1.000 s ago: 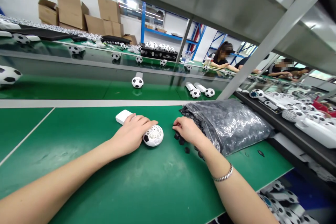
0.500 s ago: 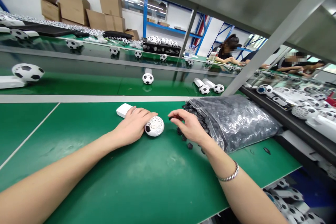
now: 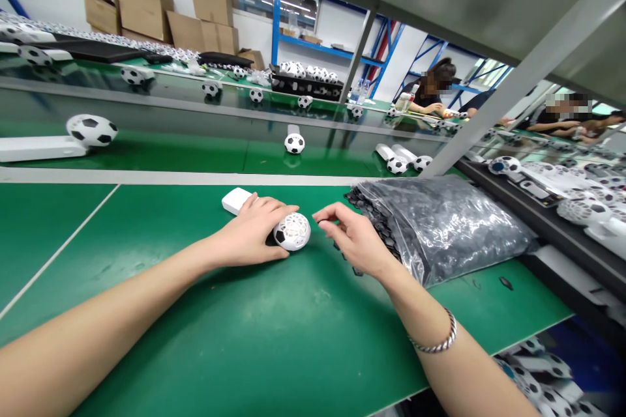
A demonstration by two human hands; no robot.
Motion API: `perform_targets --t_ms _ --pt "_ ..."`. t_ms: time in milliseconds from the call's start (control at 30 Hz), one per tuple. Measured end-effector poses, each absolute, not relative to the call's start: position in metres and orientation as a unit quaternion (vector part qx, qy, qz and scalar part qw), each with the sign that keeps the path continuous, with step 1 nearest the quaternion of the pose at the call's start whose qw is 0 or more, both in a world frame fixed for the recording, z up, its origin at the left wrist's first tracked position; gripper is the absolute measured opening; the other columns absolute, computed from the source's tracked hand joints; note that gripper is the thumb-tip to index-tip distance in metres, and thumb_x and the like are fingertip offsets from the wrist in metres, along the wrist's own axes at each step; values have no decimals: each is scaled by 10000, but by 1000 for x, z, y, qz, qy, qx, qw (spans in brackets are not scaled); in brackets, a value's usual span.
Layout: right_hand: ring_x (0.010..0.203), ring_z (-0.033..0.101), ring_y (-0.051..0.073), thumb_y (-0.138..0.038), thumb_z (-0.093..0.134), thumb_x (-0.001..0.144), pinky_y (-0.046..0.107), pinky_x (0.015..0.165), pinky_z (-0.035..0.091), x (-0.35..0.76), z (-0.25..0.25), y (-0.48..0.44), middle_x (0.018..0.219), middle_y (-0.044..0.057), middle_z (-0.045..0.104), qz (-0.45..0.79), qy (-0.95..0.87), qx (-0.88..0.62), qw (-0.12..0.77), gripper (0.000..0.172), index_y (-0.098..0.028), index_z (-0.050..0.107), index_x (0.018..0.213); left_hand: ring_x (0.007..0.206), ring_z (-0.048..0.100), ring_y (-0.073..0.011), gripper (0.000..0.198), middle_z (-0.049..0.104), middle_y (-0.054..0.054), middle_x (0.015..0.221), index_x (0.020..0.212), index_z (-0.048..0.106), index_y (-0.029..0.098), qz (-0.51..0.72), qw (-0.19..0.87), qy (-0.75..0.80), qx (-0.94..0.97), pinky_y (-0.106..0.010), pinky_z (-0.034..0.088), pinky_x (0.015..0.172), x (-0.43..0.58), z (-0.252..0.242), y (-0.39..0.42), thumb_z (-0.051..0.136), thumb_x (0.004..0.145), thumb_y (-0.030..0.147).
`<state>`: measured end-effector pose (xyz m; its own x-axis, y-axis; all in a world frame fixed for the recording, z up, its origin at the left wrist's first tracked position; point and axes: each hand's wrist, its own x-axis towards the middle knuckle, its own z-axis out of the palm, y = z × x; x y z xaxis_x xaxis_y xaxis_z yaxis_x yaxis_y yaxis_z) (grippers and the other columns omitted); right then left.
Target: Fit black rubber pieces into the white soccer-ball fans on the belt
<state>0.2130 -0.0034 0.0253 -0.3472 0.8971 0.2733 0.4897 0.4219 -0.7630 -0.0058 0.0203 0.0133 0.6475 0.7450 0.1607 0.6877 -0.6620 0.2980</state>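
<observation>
On the green table (image 3: 274,345) lies a white piece with a rounded handle and a round openwork ball head (image 3: 292,232), which has a black patch on its left side. My left hand (image 3: 249,231) is wrapped over its neck, fingers behind and thumb at the front of the head. Just right of the head, my right hand (image 3: 349,234) pinches a small black piece (image 3: 320,221) between thumb and forefinger, mostly hidden by the fingertips. Beside that hand, a clear plastic bag (image 3: 454,228) full of black pieces lies with its mouth toward the left.
Beyond the table edge, a green belt (image 3: 195,156) carries football-headed white pieces (image 3: 294,143). A grey slanted post (image 3: 528,65) and a dark rack of white parts (image 3: 577,208) stand at the right. People (image 3: 430,91) sit farther back.
My left thumb has come out to the front of the ball head. My right hand has moved slightly, still pinching the black piece. On the belt, the football-headed pieces have shifted right.
</observation>
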Motion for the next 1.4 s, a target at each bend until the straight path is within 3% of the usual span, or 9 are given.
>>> perform_targets --t_ms 100,267,667,800,900,1033,1133,1300,1400 --pt "725 520 118 -205 541 784 253 654 445 212 25 -6 804 21 567 241 -795 -449 330 51 -189 584 805 1138 381 -293 712 498 -87 1181 1263 388 236 148 113 410 893 -507 171 1004 -3 13 19 576 658 562" --pt "660 524 95 -208 554 771 227 627 440 204 15 -8 741 -8 586 356 -766 -433 316 41 -176 562 796 1134 393 -287 700 518 -86 1164 1237 430 231 162 114 421 885 -510 151 1012 1 13 17 518 673 635" --pt "812 507 123 -191 604 730 249 687 451 202 9 -2 808 16 509 341 -774 -427 320 18 -179 593 723 1106 426 -287 613 569 -68 1116 1148 510 235 189 118 453 863 -514 175 996 7 11 16 559 650 590" --pt "910 507 144 -204 636 694 271 735 455 201 6 0 906 29 518 342 -756 -435 350 87 -179 566 739 1083 437 -290 612 586 -74 1085 1116 537 207 190 127 467 854 -516 190 985 9 15 16 584 629 576" --pt "984 517 164 -223 662 656 308 784 454 197 2 1 1067 49 522 418 -702 -442 371 223 -184 501 805 1047 454 -284 590 603 -62 1047 1088 556 202 194 135 474 848 -505 219 975 12 17 16 614 611 544" --pt "935 569 151 -252 657 662 336 847 437 193 -3 4 1034 48 571 498 -658 -415 383 277 -186 426 801 1026 463 -274 556 603 -52 1022 1067 563 204 203 139 479 843 -492 242 973 12 16 15 631 610 514" --pt "892 577 144 -321 650 680 305 810 451 204 1 12 978 35 591 431 -708 -439 346 269 -186 459 812 1029 466 -272 576 589 -61 1037 1086 535 203 196 137 461 854 -504 229 983 12 12 16 605 628 545" --pt "834 566 185 -319 613 722 327 736 438 252 17 28 945 67 585 81 -696 -683 206 182 -189 571 843 1095 447 -297 638 579 -73 1078 1065 518 206 198 129 451 861 -526 165 1023 10 12 14 590 593 628" --pt "796 576 193 -326 637 701 299 652 430 267 20 32 908 66 606 42 -687 -720 89 168 -208 614 819 1251 298 -322 588 539 -67 1193 1148 489 238 171 162 439 867 -558 85 1042 9 15 11 565 666 566"
